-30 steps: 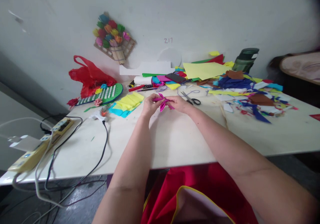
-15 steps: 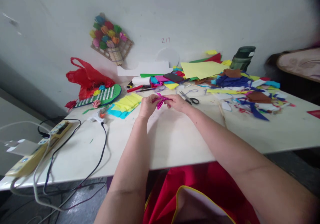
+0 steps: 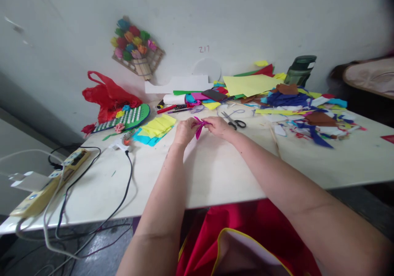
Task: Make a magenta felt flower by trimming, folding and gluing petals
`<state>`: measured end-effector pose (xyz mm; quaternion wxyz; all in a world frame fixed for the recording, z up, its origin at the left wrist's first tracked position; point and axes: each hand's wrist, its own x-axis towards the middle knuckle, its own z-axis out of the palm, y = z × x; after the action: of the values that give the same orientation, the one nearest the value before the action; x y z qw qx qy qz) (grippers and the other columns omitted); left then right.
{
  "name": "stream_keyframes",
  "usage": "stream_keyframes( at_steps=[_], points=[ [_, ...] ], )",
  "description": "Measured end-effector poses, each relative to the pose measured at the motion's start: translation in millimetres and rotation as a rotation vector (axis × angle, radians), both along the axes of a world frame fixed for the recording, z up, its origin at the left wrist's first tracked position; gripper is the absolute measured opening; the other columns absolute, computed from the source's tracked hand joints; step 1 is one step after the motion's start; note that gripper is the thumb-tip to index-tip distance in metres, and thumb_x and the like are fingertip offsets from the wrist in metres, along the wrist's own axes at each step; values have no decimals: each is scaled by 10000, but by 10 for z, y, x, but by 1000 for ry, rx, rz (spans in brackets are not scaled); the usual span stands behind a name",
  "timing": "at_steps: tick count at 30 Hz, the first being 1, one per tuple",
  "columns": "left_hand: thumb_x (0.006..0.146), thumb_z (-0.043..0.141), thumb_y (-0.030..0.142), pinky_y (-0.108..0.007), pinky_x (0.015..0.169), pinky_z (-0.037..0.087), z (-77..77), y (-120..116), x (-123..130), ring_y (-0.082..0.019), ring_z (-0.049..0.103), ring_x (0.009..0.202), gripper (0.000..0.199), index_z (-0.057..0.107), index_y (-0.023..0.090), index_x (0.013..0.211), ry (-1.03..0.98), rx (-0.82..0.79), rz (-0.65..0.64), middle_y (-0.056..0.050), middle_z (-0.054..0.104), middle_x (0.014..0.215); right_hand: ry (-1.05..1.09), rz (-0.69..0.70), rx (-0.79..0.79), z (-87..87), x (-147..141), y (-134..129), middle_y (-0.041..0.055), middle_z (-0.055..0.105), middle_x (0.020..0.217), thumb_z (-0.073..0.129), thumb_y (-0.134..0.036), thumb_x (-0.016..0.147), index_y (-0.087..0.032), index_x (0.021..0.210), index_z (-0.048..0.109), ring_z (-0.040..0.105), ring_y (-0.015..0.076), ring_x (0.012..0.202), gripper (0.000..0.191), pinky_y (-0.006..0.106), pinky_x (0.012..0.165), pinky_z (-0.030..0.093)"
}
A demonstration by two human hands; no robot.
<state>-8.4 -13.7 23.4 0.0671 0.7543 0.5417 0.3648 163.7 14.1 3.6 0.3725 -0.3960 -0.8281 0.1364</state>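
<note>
Between my two hands is a gathered piece of magenta crepe paper (image 3: pixel 199 129), pinched at its middle with folds spreading out above and below. My left hand (image 3: pixel 186 131) grips its left side, fingers closed. From the right, my right hand (image 3: pixel 219 127) pinches it too, fingertips together. Both hands are just above the white table (image 3: pixel 221 173). Black-handled scissors (image 3: pixel 236 122) lie right of my right hand. Yellow paper sheets (image 3: pixel 158 126) on blue paper (image 3: pixel 148 139) lie left of my left hand.
A glue gun (image 3: pixel 123 141) with a black cord lies left, near a power strip (image 3: pixel 52 185). A red plastic bag (image 3: pixel 106 93) and a green flower-decorated board (image 3: pixel 138 115) stand behind. Paper scraps (image 3: pixel 320 120) and a dark green bottle (image 3: pixel 300 70) are at right.
The magenta paper has turned slightly, its lower folds now hanging further down between my hands. Both hands keep their hold and have barely shifted.
</note>
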Motion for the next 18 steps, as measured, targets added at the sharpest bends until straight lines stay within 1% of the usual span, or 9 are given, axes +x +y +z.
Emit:
stream_keyframes(
  at_steps=[4,8,11,15,18],
  points=[
    [816,609,257,-236,694,465,34,-24,9,-159,649,726,161,733,175,877,100,-59,7,-58,729,785,-117,-23,18,3,-4,7,110,714,997,491,-128,823,-128,1111,693,637,168,833,352,257,762,459],
    [833,586,260,-240,717,463,48,-35,28,-167,653,759,210,735,181,957,187,-67,26,-74,732,833,-145,-57,27,-10,-17,16,100,723,1003,499,-130,825,-157,1066,712,648,185,905,322,271,812,455],
    [845,555,257,-249,728,459,39,-40,44,-183,660,800,232,735,202,982,256,-52,54,-78,732,852,-123,-77,2,-15,-19,10,97,730,990,505,-126,819,-153,1061,714,655,182,875,321,267,789,459],
    [852,518,266,-270,727,449,38,-65,78,-207,668,842,253,738,238,975,354,-22,100,-75,735,874,-93,-87,-34,8,-8,-23,71,738,858,518,-138,813,-157,981,734,645,172,782,274,253,710,449],
    [868,481,279,-286,735,441,53,-89,117,-221,671,860,276,735,233,965,424,7,104,-85,734,876,-57,-97,-47,42,0,-57,59,734,822,513,-130,811,-156,969,732,633,159,747,271,241,684,436]
  ],
)
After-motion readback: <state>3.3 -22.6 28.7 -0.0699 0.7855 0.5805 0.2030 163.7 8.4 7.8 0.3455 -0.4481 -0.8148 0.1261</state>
